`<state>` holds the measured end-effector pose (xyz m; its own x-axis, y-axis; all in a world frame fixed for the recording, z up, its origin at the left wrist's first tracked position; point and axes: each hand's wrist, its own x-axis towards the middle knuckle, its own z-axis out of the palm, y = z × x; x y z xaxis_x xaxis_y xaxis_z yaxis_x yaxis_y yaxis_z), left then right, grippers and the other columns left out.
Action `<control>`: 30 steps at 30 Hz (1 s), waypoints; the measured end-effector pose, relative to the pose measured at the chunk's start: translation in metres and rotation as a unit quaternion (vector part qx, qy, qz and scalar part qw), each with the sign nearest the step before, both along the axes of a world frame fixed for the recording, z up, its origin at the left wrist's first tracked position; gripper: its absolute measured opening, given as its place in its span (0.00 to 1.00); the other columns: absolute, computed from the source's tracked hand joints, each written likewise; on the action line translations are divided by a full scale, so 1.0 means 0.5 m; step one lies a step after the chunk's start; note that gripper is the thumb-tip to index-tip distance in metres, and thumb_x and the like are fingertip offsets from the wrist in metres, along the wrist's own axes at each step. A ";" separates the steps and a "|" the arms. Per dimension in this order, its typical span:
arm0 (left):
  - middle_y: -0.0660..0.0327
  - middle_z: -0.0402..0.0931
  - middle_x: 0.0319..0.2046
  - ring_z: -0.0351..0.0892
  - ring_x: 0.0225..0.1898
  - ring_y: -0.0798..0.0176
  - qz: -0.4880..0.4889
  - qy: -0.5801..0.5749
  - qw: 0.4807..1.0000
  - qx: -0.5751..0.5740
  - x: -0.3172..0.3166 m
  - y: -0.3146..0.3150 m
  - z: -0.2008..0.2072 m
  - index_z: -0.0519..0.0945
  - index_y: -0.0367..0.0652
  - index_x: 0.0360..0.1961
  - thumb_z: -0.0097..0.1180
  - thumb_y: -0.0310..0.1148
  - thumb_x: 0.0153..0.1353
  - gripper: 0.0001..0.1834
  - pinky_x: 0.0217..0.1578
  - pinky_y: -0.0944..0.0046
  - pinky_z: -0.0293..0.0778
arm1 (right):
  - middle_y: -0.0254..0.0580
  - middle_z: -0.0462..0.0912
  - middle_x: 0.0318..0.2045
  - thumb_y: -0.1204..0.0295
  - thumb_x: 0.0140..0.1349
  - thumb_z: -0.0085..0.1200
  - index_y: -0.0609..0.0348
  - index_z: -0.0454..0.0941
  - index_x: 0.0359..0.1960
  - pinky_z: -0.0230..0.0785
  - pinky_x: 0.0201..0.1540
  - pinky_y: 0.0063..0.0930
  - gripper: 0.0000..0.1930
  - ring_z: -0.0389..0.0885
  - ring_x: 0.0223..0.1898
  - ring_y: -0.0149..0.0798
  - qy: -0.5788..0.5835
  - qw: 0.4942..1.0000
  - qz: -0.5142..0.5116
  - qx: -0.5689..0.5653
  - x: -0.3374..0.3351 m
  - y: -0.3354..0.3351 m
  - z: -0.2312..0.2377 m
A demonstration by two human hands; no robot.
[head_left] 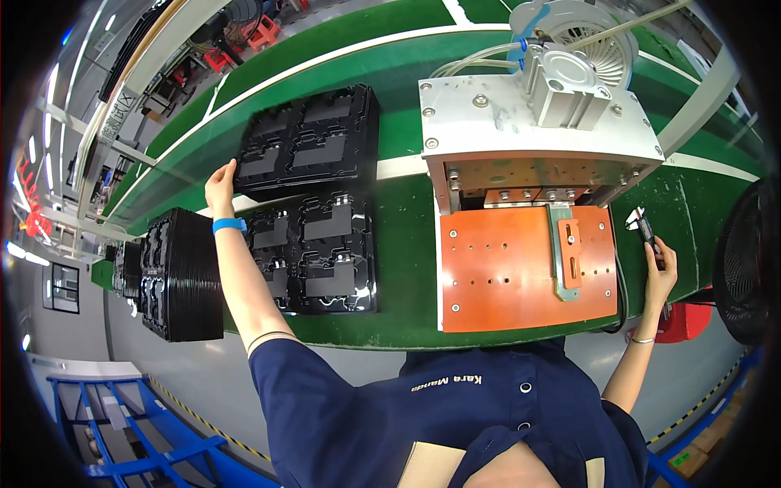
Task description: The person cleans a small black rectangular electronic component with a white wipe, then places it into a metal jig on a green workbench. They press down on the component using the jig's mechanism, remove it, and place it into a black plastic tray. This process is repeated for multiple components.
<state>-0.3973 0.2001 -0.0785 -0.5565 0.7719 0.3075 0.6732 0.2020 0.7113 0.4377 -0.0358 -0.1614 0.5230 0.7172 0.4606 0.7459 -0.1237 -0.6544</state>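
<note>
My left hand, with a blue band at its wrist, pinches the left edge of the far black plastic tray; its fingertips are partly hidden. The nearer black tray lies just in front, with dark flat L-shaped pieces in its compartments. On the right, my right hand is closed round a caliper, whose silver jaws point away from me over the green bench. Between my hands stands a metal press with an orange base plate. A narrow greenish strip lies on that plate beside an orange block.
A tall stack of black trays stands left of my left forearm. The press's metal top carries a cylinder with air hoses. Behind it is a clear-bladed fan. A black fan and a red stool are at right.
</note>
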 end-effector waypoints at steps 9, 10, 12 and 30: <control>0.52 0.54 0.68 0.42 0.70 0.35 0.000 0.238 0.965 -0.113 0.280 -0.033 -0.051 0.65 0.60 0.65 0.37 0.66 0.61 0.36 0.64 0.31 0.35 | 0.27 0.72 0.29 0.69 0.57 0.63 0.57 0.83 0.45 0.55 0.27 0.16 0.14 0.61 0.25 0.21 -0.007 1.000 -0.027 -0.014 0.021 -0.010 -0.008; 0.52 0.55 0.68 0.43 0.69 0.35 0.011 0.240 0.964 -0.113 0.286 -0.032 -0.050 0.66 0.59 0.65 0.35 0.65 0.63 0.35 0.64 0.31 0.35 | 0.27 0.72 0.29 0.69 0.57 0.63 0.57 0.83 0.45 0.55 0.27 0.16 0.14 0.61 0.25 0.21 -0.001 1.000 -0.024 -0.016 0.024 -0.010 -0.012; 0.51 0.56 0.67 0.43 0.69 0.34 0.027 0.235 0.965 -0.111 0.293 -0.020 -0.049 0.66 0.59 0.65 0.35 0.64 0.63 0.35 0.64 0.31 0.35 | 0.27 0.72 0.29 0.69 0.57 0.63 0.57 0.83 0.45 0.55 0.28 0.16 0.14 0.62 0.25 0.21 0.007 1.000 -0.022 -0.017 0.028 -0.006 -0.014; 0.59 0.78 0.18 0.74 0.28 0.54 -0.112 0.348 0.931 0.000 0.218 -0.234 -0.006 0.80 0.39 0.16 0.60 0.43 0.57 0.20 0.30 0.54 0.69 | 0.27 0.73 0.30 0.69 0.58 0.62 0.57 0.83 0.45 0.58 0.28 0.16 0.13 0.63 0.26 0.22 0.008 1.000 -0.024 -0.012 0.024 -0.005 -0.014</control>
<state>-0.2884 0.0833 -0.0813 -0.0484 0.8444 0.5336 0.9962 0.0019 0.0874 0.4498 -0.0382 -0.1685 0.5642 0.7016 0.4353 0.7282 -0.1743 -0.6628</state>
